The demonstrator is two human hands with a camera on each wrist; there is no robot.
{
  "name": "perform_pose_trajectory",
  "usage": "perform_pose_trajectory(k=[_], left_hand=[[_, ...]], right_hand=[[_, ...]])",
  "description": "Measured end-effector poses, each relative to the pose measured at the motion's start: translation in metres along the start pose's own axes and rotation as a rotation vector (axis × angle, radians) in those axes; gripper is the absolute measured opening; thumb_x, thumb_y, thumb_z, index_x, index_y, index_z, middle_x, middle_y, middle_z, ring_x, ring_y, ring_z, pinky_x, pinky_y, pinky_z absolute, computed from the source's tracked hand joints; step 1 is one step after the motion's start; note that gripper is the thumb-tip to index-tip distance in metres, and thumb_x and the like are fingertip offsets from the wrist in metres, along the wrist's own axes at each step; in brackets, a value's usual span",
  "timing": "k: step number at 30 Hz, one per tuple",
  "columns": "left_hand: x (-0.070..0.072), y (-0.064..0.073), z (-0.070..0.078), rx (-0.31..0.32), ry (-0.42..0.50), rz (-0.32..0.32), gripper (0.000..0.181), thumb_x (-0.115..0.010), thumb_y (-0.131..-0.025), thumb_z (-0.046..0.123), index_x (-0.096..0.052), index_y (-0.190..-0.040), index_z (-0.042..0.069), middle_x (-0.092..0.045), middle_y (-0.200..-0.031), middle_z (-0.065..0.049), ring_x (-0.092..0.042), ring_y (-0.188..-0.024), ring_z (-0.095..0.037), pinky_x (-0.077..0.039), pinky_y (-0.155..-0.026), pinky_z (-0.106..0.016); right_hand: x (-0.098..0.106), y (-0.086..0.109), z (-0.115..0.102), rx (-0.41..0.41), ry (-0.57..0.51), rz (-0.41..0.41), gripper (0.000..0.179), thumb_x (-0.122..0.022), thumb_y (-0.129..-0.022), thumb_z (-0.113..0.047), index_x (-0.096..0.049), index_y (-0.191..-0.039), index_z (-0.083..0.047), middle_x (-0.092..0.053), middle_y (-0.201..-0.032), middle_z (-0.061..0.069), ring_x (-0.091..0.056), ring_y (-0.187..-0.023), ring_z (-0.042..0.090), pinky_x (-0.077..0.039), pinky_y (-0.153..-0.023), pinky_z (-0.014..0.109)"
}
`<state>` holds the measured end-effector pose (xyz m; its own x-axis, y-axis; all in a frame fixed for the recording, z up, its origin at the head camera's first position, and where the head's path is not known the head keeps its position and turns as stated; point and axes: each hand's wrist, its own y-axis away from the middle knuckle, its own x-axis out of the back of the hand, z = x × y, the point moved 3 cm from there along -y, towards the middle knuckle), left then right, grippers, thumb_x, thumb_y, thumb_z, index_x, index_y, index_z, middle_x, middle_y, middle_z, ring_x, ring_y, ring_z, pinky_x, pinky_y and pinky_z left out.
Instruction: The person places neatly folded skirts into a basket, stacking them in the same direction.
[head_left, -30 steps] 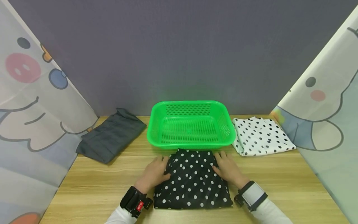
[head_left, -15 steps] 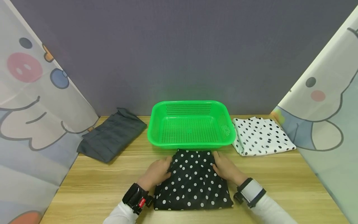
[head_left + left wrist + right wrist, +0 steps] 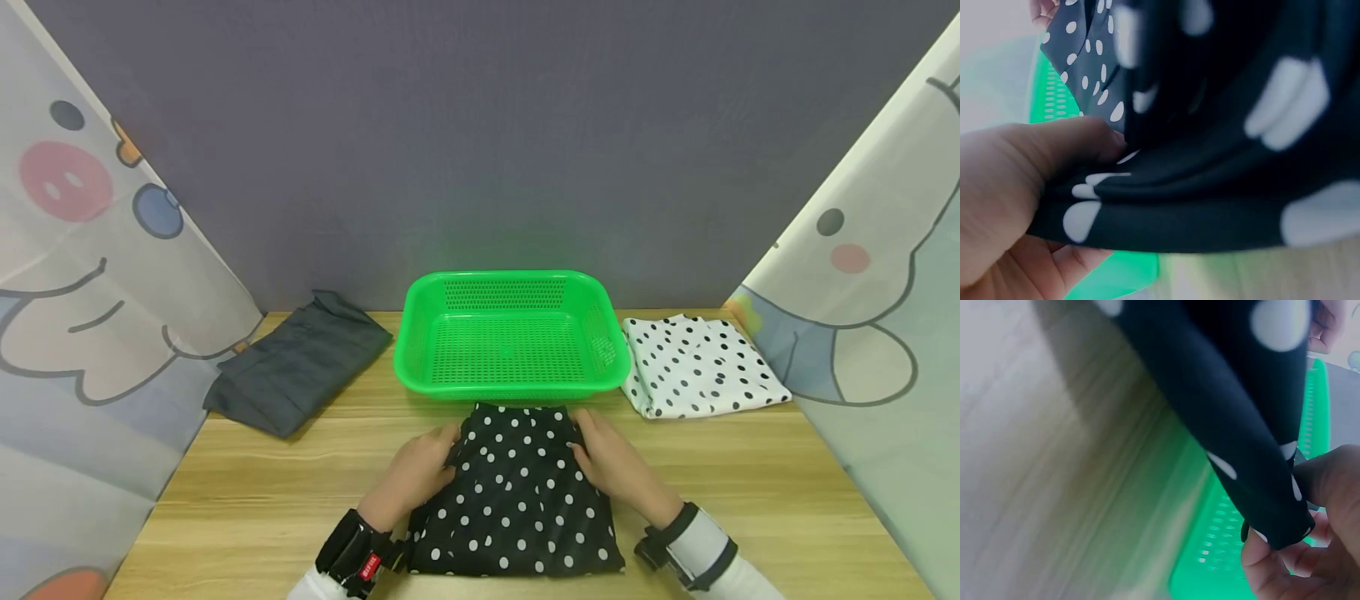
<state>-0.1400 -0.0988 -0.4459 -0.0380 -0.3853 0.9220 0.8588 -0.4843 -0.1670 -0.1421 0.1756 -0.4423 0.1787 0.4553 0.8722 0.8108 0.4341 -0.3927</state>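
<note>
In front of the basket is a folded black cloth with white dots [image 3: 517,500], held at both side edges. My left hand [image 3: 416,471] pinches its left edge; in the left wrist view the thumb [image 3: 1079,140] presses on top of the fabric with fingers curled beneath. On the other side, my right hand [image 3: 618,458] grips the right edge, and the right wrist view has the folded layers of the black dotted cloth [image 3: 1235,444] between thumb and fingers. Wood shows below the cloth's edge in that view.
A green plastic basket [image 3: 512,392] stands just beyond the cloth, near the dark back wall [image 3: 495,150]. A dark grey folded cloth [image 3: 300,362] lies at left, a white cloth with black dots [image 3: 701,367] at right beside the basket. Printed panels flank the wooden table [image 3: 750,492].
Both hands have gone from lying along the cloth's sides, fingers spread, to gripping its edges. The cloth has shifted slightly toward the person, and its near edge sits lower in view.
</note>
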Motion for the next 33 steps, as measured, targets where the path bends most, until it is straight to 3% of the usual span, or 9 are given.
perform_pose_trajectory(k=[13, 18, 23, 33], left_hand=[[0.038, 0.013, 0.017, -0.095, -0.101, 0.261, 0.045, -0.08, -0.063, 0.006, -0.052, -0.098, 0.007, -0.06, -0.075, -0.002, -0.056, -0.056, -0.016, -0.042, -0.047, -0.028], [0.054, 0.007, 0.023, -0.124, -0.128, 0.273, 0.045, -0.079, -0.064, 0.004, -0.051, -0.099, 0.006, -0.06, -0.08, -0.003, -0.056, -0.058, -0.015, -0.042, -0.046, -0.026], [0.069, -0.005, 0.025, -0.151, -0.135, 0.272, 0.046, -0.078, -0.065, 0.003, -0.048, -0.099, 0.006, -0.059, -0.083, -0.004, -0.056, -0.06, -0.015, -0.043, -0.047, -0.025], [0.091, -0.034, 0.022, -0.193, -0.132, 0.295, 0.044, -0.078, -0.065, 0.0, -0.048, -0.098, 0.004, -0.061, -0.081, -0.008, -0.056, -0.061, -0.017, -0.044, -0.049, -0.027]], right_hand=[[0.032, -0.003, -0.018, 0.02, 0.015, 0.073, 0.044, -0.07, -0.071, 0.001, -0.05, -0.11, 0.001, -0.056, -0.098, 0.012, -0.059, -0.086, 0.022, -0.053, -0.072, 0.032], [0.044, -0.012, -0.019, 0.106, 0.062, 0.154, 0.045, -0.071, -0.067, 0.001, -0.05, -0.107, 0.004, -0.056, -0.095, 0.016, -0.057, -0.084, 0.026, -0.052, -0.071, 0.036], [0.057, -0.027, -0.02, 0.138, 0.098, 0.195, 0.044, -0.071, -0.068, 0.0, -0.051, -0.107, 0.007, -0.058, -0.093, 0.018, -0.058, -0.082, 0.029, -0.052, -0.068, 0.037], [0.076, -0.053, -0.015, 0.111, 0.113, 0.151, 0.043, -0.069, -0.075, -0.002, -0.048, -0.111, 0.007, -0.059, -0.091, 0.018, -0.057, -0.078, 0.027, -0.051, -0.065, 0.036]])
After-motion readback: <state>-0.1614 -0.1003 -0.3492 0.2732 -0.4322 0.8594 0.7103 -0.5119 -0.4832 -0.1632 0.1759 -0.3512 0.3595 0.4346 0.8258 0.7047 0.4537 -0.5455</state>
